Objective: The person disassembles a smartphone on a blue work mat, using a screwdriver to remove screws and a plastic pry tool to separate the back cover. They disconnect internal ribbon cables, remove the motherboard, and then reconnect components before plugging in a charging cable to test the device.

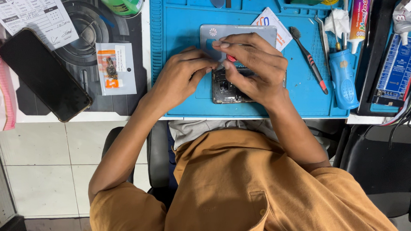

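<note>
Covering a white desk [121, 116], blue repair mat [178, 46]; pale tiled floor [44, 175] below.

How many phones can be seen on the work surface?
2. A black phone lies screen up at the far left, beside a form. An opened phone lies on the blue mat under both hands. Others may be hidden.
</note>
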